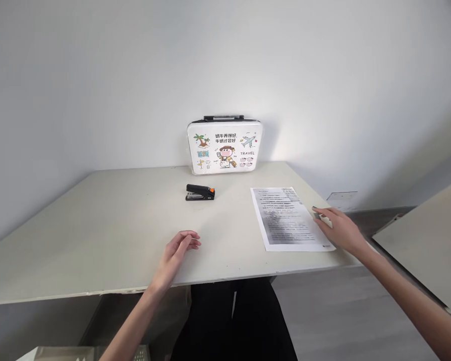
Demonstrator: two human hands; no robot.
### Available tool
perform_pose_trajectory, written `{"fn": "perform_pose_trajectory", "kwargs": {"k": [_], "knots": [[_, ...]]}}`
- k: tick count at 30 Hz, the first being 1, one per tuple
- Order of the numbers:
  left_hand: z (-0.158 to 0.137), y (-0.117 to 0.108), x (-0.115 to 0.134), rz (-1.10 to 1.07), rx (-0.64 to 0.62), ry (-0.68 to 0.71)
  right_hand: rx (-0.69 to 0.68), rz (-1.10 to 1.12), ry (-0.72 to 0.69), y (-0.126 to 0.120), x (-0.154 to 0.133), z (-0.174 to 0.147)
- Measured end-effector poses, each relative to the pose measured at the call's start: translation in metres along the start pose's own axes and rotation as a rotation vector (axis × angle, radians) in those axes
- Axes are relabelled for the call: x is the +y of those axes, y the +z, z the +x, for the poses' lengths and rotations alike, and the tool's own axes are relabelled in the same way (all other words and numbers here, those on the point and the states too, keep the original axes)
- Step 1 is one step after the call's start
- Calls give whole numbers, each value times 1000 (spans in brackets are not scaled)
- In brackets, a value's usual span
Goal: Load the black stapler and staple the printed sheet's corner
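My left hand (179, 249) rests on the table near its front edge, fingers loosely curled in and thumb against them, with nothing visible in it. At the right side of the table, my right hand (336, 228) pinches a small grey object (316, 215) between thumb and fingers; its kind is too small to make out. Just left of that hand, a printed sheet of paper (285, 220) lies flat. A black stapler (200, 192) with an orange part lies on its own, beyond my left hand and apart from it.
Against the wall at the back stands a white case (225, 147) with cartoon prints and a black handle. The pale table (97, 225) has its front edge just before my lap. A white panel (424, 245) stands to the right, beyond the table.
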State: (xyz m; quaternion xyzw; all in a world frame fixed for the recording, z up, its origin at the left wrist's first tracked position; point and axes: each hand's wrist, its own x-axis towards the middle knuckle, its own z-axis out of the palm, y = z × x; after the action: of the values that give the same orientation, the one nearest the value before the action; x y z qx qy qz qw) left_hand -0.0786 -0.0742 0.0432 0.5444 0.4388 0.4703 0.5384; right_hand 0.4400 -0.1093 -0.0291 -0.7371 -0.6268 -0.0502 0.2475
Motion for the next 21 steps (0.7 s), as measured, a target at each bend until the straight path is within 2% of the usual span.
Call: {"fn": "perform_pose_trajectory", "kwargs": {"k": [4,7,9,11,14,17,21], "knots": [[0,-2,-4,100,-30,28,-6,-85,43,2,16,0],[2,-6,-10,110,-37,36,73,-39,78,-1,3,-6],[4,-8,-13,109,-42,33,126,58,64,-4,-19,-15],[6,-8,-17,99,-47,31,108,210,6,-8,-51,-28],[8,-8,-19,80,-45,35,-23,427,-67,-14,-107,-47],[9,-9,-19,97,-43,23,-161,579,-36,-14,-153,-59],[9,-9,-17,125,-31,-3,-238,671,-62,-5,-182,-61]]}}
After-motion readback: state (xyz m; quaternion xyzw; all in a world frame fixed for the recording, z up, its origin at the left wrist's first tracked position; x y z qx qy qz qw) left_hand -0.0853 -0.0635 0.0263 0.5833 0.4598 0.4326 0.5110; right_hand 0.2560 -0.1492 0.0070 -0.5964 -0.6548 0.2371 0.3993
